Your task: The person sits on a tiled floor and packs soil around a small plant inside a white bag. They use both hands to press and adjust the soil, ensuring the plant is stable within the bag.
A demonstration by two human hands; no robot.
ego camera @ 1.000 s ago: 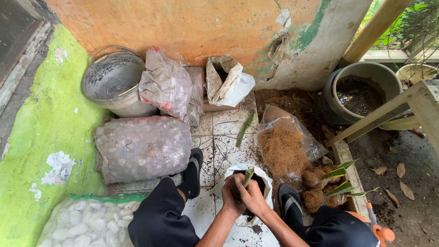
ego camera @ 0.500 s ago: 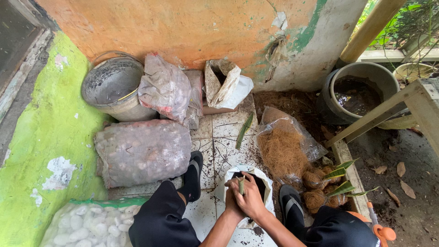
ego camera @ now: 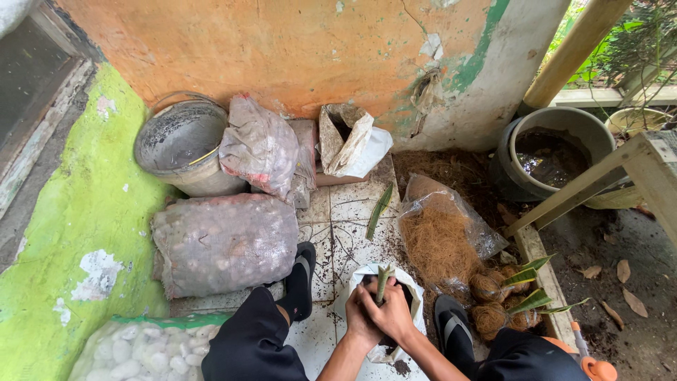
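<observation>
I see both hands low centre, over white bag [ego camera: 367, 276] of dark soil, between sandalled feet. Left hand [ego camera: 361, 317] cupped on bag's near side, fingers curled against soil – grasp of anything not clear. Right hand [ego camera: 395, 314] clenched round base of green cutting [ego camera: 382, 281], which stands upright in soil. Bag of brown coconut fibre [ego camera: 441, 240] just right of it – sack of pebbles [ego camera: 224, 242] left. Loose green leaf [ego camera: 379, 210] on tile beyond, grey bucket [ego camera: 180, 144] against wall.
</observation>
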